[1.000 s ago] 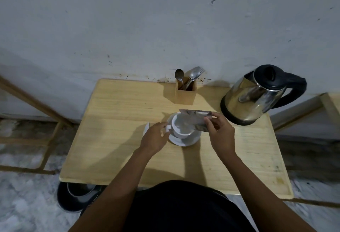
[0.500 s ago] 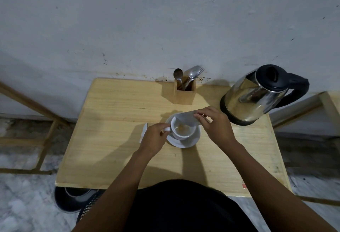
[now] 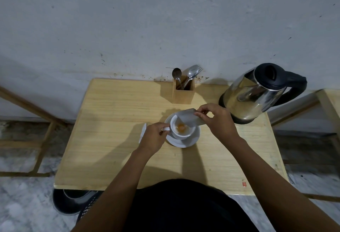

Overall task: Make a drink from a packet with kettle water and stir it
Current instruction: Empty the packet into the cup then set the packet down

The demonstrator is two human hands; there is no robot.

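More powder (image 3: 181,127) in cup (image 3: 182,130) now; packet (image 3: 187,119) mouth hidden.

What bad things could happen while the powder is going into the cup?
The packet is tipped over the cup, so some powder could miss and land on the saucer or table. The left hand only pinches the handle, so a bump might tilt the cup. The kettle stands close to the right hand, which could knock it.

Wooden table (image 3: 110,114), pale, far edge against the wall. Resting on it: white saucer (image 3: 191,140) near centre, wooden cutlery holder (image 3: 183,93) at far edge, steel kettle (image 3: 257,93) at far right corner. White scrap (image 3: 142,135) lies left of the saucer.
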